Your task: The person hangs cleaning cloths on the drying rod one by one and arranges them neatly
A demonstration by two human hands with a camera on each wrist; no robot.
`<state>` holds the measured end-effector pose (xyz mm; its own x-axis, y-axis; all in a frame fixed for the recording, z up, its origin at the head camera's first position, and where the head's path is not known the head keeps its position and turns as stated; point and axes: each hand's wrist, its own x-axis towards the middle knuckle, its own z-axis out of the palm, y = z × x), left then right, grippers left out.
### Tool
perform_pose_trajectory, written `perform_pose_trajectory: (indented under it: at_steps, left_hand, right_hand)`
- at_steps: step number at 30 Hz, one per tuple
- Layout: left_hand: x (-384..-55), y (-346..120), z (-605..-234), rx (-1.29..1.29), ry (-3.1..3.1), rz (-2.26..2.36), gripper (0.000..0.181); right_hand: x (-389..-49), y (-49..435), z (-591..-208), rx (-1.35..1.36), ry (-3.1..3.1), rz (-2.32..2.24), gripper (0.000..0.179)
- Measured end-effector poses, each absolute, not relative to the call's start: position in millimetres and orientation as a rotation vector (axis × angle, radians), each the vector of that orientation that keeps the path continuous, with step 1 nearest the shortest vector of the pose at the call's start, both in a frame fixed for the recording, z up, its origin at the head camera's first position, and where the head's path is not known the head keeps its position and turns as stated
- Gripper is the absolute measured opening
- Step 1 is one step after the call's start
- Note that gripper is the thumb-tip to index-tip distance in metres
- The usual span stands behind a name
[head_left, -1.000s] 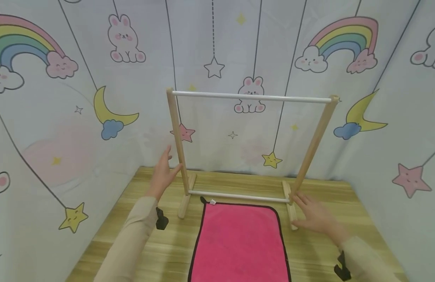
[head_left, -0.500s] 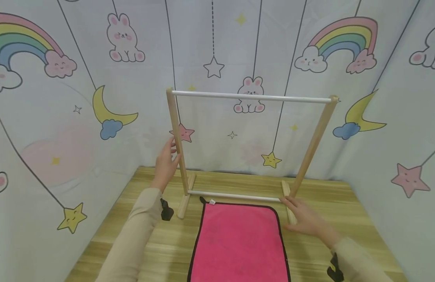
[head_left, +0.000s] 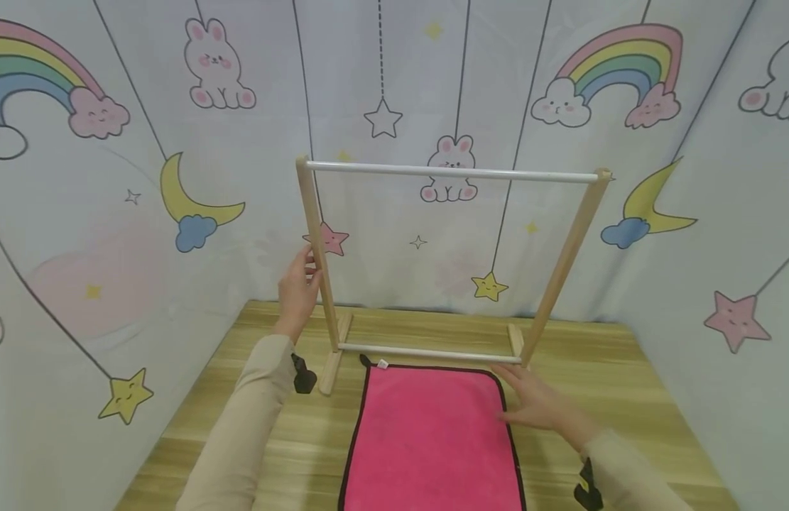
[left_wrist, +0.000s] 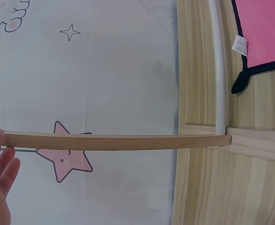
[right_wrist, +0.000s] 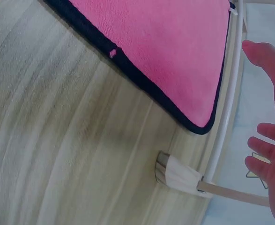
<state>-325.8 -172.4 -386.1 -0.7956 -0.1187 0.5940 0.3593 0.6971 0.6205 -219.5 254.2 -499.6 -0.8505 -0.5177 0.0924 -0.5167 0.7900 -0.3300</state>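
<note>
A small clothes rack stands at the back of the wood-grain surface, with pale wooden posts and two white bars [head_left: 432, 170]. My left hand [head_left: 298, 289] holds its left post [left_wrist: 118, 142] partway up, thumb and fingers on either side. A pink towel [head_left: 432, 440] with black edging lies flat in front of the rack; a black corner loop and a white tag [left_wrist: 240, 45] show at its far left corner. My right hand [head_left: 537, 401] hovers, fingers extended, over the towel's far right corner near the lower bar. It holds nothing and hides part of the right foot.
Behind and on both sides hangs a white backdrop [head_left: 381, 262] printed with rabbits, rainbows, moons and stars. Close behind the rack, the wood-grain surface [head_left: 624, 419] meets it. Wooden feet [head_left: 332, 372] jut forward beside the towel.
My left hand has moved up and in to the left post and now holds it. The right hand has drifted left from the right foot to above the towel's corner.
</note>
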Motion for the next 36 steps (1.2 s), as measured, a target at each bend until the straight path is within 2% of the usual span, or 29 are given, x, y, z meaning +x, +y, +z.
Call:
perform_pose_trajectory:
  at_steps: [24,36]
  left_hand:
    - [-333,-171,-386,-0.152,-2.244,-0.998,0.04]
    - [-333,-171,-387,-0.157,-2.225,-0.993,0.038]
  right_hand:
    - [-221,225,-553,-0.899,2.89,-0.667,0.081]
    - [-224,215,-565,-0.697,2.918,-0.658,0.084]
